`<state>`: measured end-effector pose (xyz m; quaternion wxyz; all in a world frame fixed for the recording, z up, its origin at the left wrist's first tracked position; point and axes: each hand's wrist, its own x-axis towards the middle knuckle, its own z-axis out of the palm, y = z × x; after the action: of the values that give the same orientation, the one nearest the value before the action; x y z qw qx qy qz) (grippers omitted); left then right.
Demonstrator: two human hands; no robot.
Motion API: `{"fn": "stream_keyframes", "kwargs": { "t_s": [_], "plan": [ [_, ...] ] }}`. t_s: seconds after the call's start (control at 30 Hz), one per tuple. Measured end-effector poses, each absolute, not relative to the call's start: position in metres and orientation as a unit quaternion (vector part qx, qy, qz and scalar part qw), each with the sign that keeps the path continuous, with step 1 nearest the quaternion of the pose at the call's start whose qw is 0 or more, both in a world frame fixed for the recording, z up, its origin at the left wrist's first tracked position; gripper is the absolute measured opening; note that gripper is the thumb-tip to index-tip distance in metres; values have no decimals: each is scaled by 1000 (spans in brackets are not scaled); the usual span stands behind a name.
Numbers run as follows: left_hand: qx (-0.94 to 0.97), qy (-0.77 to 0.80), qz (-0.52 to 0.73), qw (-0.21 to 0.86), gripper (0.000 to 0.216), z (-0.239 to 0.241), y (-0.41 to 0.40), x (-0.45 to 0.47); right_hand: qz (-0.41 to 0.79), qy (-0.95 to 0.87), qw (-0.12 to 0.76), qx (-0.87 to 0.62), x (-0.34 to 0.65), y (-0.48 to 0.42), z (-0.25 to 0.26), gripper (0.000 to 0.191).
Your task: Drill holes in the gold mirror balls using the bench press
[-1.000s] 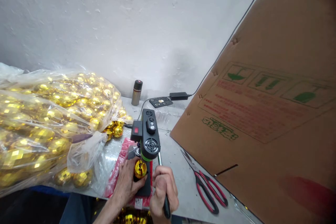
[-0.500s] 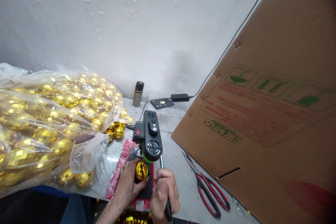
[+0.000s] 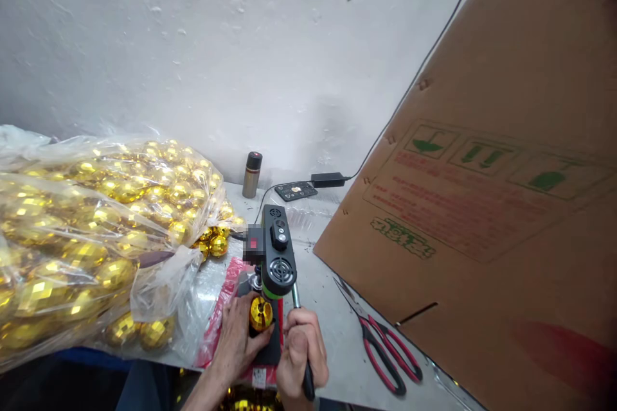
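A small black bench machine (image 3: pixel 273 253) stands on the metal table near its front edge. Under its head sits a gold faceted ball (image 3: pixel 260 313) on the black base. My left hand (image 3: pixel 236 334) pinches that ball from the left side, fingers closed around it. My right hand (image 3: pixel 299 353) is a fist wrapped round the machine's lever handle (image 3: pixel 304 379), just right of the ball. A red packet (image 3: pixel 218 314) lies beneath the machine's base and my left hand.
A big clear plastic bag of gold balls (image 3: pixel 91 237) fills the left side. Red-handled scissors (image 3: pixel 383 353) lie to the right. A large cardboard sheet (image 3: pixel 482 192) leans at right. A small flask (image 3: pixel 251 173), a remote (image 3: pixel 295 191) and a power adapter (image 3: pixel 328 179) sit by the wall.
Almost nothing has moved. Both hands keep their grips on the ball and the lever; the view has shifted slightly.
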<state>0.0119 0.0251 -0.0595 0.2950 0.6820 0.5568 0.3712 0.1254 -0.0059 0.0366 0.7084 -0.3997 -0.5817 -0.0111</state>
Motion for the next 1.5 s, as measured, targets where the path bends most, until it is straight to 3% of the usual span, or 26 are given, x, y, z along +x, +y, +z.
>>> {"fn": "stream_keyframes", "kwargs": {
  "t_s": [0.57, 0.87, 1.07, 1.17, 1.33, 1.5],
  "plan": [
    [692, 543, 403, 254, 50, -70, 30, 10, -68, -637, 666, -382, 133, 1, 10, 36],
    [706, 536, 388, 254, 57, -80, 21, -4, 46, -610, 653, -446, 132, -17, 103, 29],
    [780, 474, 357, 200, 93, -98, 5, -52, 59, -609, 667, -425, 131, -16, 109, 31],
    [752, 529, 372, 124, 54, -59, 45, -64, 55, -616, 669, -413, 130, -16, 99, 29],
    [676, 680, 271, 82, 35, 19, 140, -55, 34, -621, 671, -403, 130, -16, 96, 29],
    [643, 710, 242, 156, 23, 29, 170, -44, 26, -628, 668, -399, 131, -17, 99, 30]
  ]
}}
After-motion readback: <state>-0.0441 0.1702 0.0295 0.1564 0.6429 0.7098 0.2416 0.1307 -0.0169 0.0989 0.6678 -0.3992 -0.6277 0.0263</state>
